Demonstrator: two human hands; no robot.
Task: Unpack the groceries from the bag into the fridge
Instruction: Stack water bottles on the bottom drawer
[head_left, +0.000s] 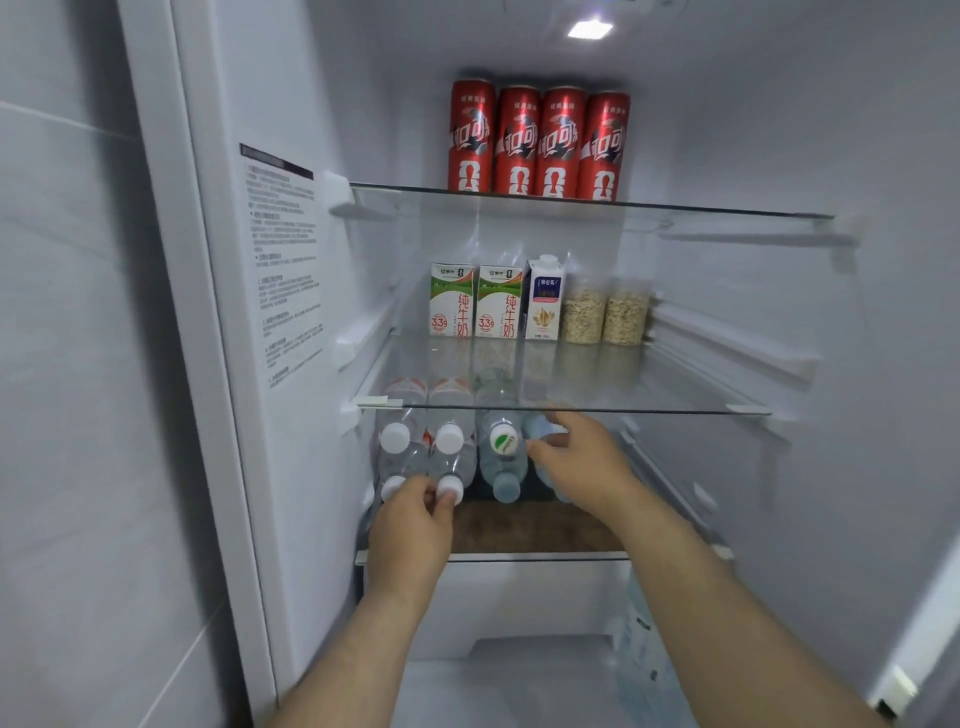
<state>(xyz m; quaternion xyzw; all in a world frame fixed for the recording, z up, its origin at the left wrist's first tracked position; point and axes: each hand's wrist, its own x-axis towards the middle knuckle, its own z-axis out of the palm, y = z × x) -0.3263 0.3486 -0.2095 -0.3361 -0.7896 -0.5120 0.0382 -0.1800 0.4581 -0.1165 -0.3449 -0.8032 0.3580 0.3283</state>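
Both arms reach up into the open fridge (280, 93), toward its third shelf down. The left hand (410, 525) pinches the cap of a white-capped bottle (450, 490) between thumb and fingertips. That bottle lies on its side in the bottom row of a stack, cap toward the camera. The right hand (584, 462) has its fingers curled round the neck end of a pale blue bottle (540, 430) at the right end of the stack, just under the glass shelf (649, 411) above.

Between the hands lie the other water bottles (396, 438), all on their sides: three more with white caps on the left, then a green-capped bottle (504, 441) resting on one with a blue cap.

On the glass shelf above, at the back, stand two green and white milk cartons (451, 304) touching each other. Beside them is a blue and white carton (543, 301), then two clear jars (584, 314) of oats. Higher up, four red cans (537, 143) stand in a tight row. A printed label (283, 249) is stuck to the left inner wall, and a lamp (589, 28) glows in the ceiling.
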